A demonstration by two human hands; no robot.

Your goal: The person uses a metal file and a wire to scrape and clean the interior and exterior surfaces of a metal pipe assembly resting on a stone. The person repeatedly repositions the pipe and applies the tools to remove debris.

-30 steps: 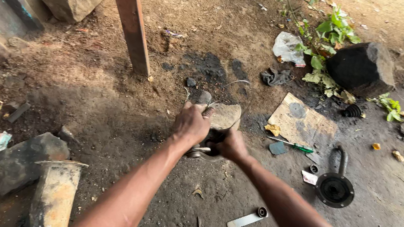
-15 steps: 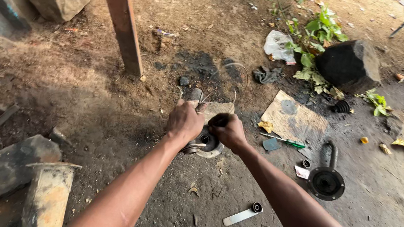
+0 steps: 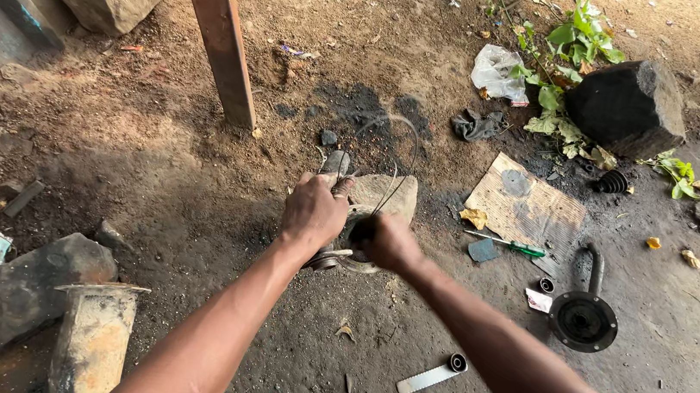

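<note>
Both my hands are low over a dirt floor, closed around a round greasy metal part point(image 3: 350, 253) that sits on the ground. My left hand point(image 3: 312, 212) grips its left side, with a thin metal piece poking up between the fingers. My right hand point(image 3: 386, 241) grips its right side. A thin wire point(image 3: 398, 154) loops up from the part over a flat grey stone point(image 3: 385, 193) just behind my hands. Most of the part is hidden by my fingers.
A wooden post point(image 3: 220, 31) stands behind. To the right lie a cardboard piece point(image 3: 526, 211), a green-handled screwdriver point(image 3: 505, 243), a black round part with a shaft point(image 3: 584, 316) and a black block point(image 3: 628, 104). Rocks point(image 3: 38, 281) and a metal block point(image 3: 92, 338) lie left.
The view has shifted slightly. My hands stay on the round part, and the wire loop now stands out above the stone.
</note>
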